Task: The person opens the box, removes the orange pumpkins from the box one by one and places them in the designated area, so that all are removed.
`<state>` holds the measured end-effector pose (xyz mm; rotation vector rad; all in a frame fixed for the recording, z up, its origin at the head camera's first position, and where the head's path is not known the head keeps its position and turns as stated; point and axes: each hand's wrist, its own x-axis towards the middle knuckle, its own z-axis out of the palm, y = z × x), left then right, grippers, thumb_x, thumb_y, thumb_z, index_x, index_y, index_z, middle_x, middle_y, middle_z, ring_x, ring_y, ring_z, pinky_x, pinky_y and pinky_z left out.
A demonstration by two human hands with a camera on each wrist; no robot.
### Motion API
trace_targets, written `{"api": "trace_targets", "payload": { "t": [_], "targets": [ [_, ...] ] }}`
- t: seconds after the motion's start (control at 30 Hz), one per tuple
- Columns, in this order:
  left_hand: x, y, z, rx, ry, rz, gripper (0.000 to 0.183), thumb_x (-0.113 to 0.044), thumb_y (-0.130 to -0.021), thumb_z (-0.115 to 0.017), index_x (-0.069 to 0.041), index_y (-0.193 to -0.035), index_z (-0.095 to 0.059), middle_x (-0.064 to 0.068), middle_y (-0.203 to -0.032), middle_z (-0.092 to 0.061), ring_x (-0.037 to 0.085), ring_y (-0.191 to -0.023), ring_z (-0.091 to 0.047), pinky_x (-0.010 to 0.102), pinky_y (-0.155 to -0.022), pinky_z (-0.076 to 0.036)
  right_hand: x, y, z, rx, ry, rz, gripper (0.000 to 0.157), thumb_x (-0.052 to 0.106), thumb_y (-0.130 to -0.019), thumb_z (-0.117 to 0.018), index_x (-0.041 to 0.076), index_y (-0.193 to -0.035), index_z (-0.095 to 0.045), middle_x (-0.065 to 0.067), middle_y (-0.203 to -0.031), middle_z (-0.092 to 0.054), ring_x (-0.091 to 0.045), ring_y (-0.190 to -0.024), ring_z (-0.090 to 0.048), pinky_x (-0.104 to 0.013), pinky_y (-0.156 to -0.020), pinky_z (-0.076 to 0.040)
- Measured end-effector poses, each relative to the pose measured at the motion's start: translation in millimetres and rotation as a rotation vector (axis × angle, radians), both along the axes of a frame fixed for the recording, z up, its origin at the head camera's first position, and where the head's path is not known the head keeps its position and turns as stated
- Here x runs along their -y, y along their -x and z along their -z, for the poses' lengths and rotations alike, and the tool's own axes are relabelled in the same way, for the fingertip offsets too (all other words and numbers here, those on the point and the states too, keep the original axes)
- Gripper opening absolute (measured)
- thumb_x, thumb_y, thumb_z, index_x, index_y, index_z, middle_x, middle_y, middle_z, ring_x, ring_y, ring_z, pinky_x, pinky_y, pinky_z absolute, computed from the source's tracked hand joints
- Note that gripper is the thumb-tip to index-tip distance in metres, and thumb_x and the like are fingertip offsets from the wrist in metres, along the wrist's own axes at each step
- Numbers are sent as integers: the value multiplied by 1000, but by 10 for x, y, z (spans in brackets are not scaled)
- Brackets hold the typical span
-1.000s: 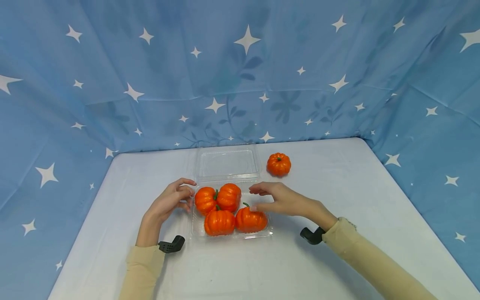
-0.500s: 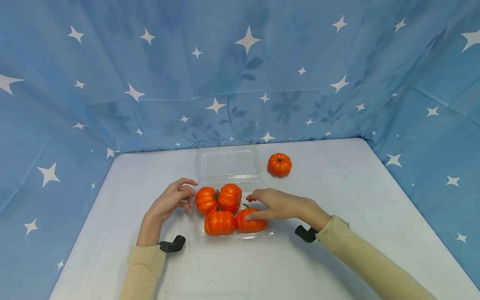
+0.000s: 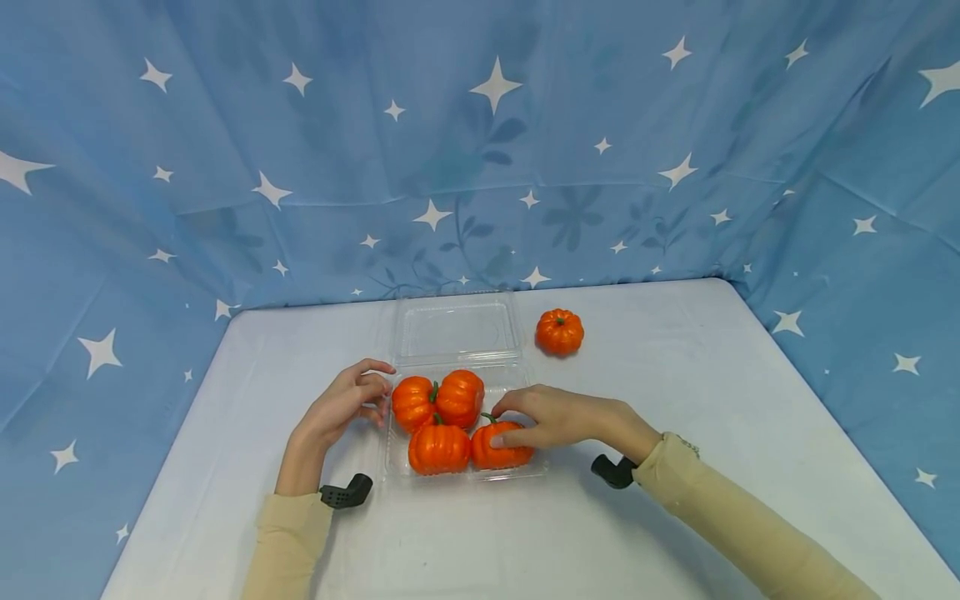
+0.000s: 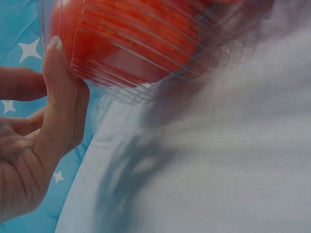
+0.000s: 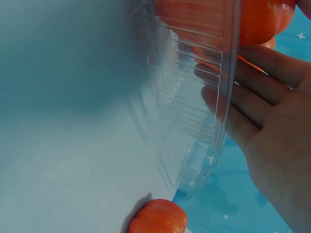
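Note:
A clear plastic clamshell box (image 3: 491,479) stands with its lid laid back, several orange toy pumpkins inside. My right hand (image 3: 558,417) grips the front-right pumpkin (image 3: 517,457), thumb across its front and index finger by the green stem. In the right wrist view the other fingers (image 5: 252,97) reach inside the box wall. My left hand (image 3: 341,404) is at the box's left side with loosely bent fingers. One fingertip (image 4: 56,46) touches the clear wall there in the left wrist view. Beside it, inside the box, is the back-left pumpkin (image 3: 412,402).
One more pumpkin (image 3: 559,332) sits on the white table (image 3: 675,375) behind and to the right of the box. The clear lid (image 3: 457,329) lies flat behind the box. A blue starry curtain (image 3: 480,167) surrounds the table's back and sides.
My right hand has moved slightly left and down, and its thumb and index finger have closed on the front-right pumpkin. The left hand has stayed at the box's side.

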<state>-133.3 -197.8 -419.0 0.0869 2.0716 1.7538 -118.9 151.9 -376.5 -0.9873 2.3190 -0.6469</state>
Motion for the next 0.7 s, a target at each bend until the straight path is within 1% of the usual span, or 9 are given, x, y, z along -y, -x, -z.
{"api": "trace_targets", "payload": {
  "t": [0.1, 0.23, 0.43, 0.7],
  "targets": [
    [3, 8, 18, 1, 1, -3, 40, -5, -102, -46, 9, -140, -43, 8, -83, -62, 18, -63, -60, 31, -59, -59, -5, 3, 2, 16, 19, -15, 55, 44, -98, -68, 6, -137, -61, -5, -135, -66, -24, -124, -61, -44, -109, -51],
    [12, 8, 29, 1, 3, -3, 40, -6, -103, -47, 8, -140, -43, 8, -85, -62, 18, -63, -61, 30, -59, -59, -8, 4, -4, 40, 35, -39, 56, 35, -95, -73, 10, -142, -56, -1, -139, -62, -21, -129, -58, -44, -112, -48],
    [16, -2, 31, 6, 1, 0, 40, -7, -104, -47, 8, -141, -42, 8, -88, -63, 19, -64, -62, 31, -60, -59, 5, -14, -22, 40, -7, -51, 63, 35, -91, -78, 19, -147, -52, 5, -142, -59, -18, -130, -54, -43, -112, -47],
    [16, 6, 27, 9, -6, 2, 41, -6, -104, -47, 9, -141, -42, 9, -87, -63, 19, -64, -61, 32, -60, -59, 62, -17, -55, -3, -18, -59, 65, 34, -89, -81, 17, -145, -53, 3, -143, -61, -18, -129, -57, -44, -111, -48]
  ]
}}
